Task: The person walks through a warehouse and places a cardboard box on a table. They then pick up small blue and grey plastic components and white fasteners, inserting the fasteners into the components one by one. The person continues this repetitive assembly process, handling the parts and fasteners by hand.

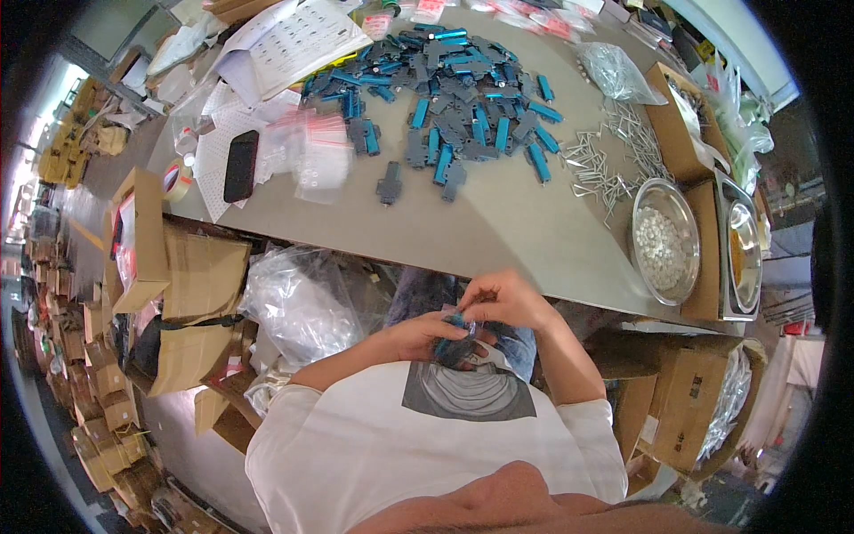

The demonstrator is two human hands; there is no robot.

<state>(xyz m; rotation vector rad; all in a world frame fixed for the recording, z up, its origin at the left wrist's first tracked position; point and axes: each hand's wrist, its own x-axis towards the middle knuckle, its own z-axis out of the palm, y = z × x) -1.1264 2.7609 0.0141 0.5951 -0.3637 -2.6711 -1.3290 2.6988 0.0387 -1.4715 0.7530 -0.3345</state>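
Close to my chest, below the table's front edge, my left hand [418, 338] is closed around a small clear bag [452, 350] with dark and blue parts showing in it. The fingers of my right hand [509, 301] are bent and pinched together at the bag's upper end; the fingertips are slightly blurred. Past my hands, a large heap of dark grey and blue plastic parts [463, 98] covers the far middle of the table [391, 236]. One such part [389, 184] lies apart at the heap's near side. Flat clear bags with red top strips [322, 151] lie left of it.
On the left are a black phone [241, 166], paper sheets [289, 49] and a tape roll [178, 181]. At right lie bent metal pins [614, 160], beside a steel bowl of small white pieces [642, 267]. Cardboard boxes [205, 271] flank me on both sides.
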